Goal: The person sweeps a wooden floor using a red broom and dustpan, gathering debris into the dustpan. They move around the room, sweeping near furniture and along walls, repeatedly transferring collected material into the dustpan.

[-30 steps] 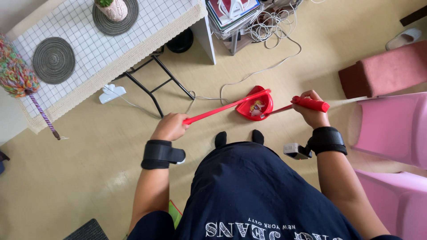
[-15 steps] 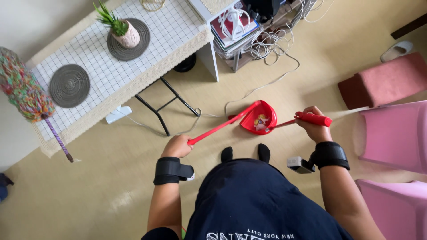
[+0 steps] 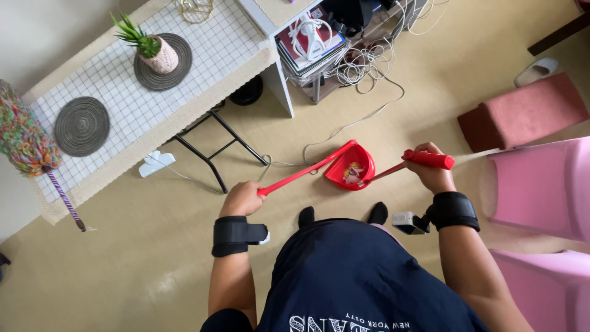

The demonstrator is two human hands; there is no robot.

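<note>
My left hand (image 3: 241,198) grips the long red handle of a red dustpan (image 3: 350,167), whose pan hangs just above the beige floor ahead of my feet. Bits of litter lie inside the pan. My right hand (image 3: 431,173) is closed around the red grip of a broom handle (image 3: 428,160); its thin shaft runs down to the pan's right edge. The broom head is hidden behind the pan. Both wrists wear black bands, and a small camera sits on the right one.
A tiled table (image 3: 141,104) with a potted plant (image 3: 152,49) and round mats stands at the left. A colourful duster (image 3: 27,141) leans there. Tangled cables (image 3: 362,61) and a shelf lie ahead. Pink stools (image 3: 541,184) and a red box (image 3: 522,114) stand at the right.
My view has tilted up, showing more of the table and shelf. The dustpan and broom have stayed together in front of my feet; both hands keep their grips.
</note>
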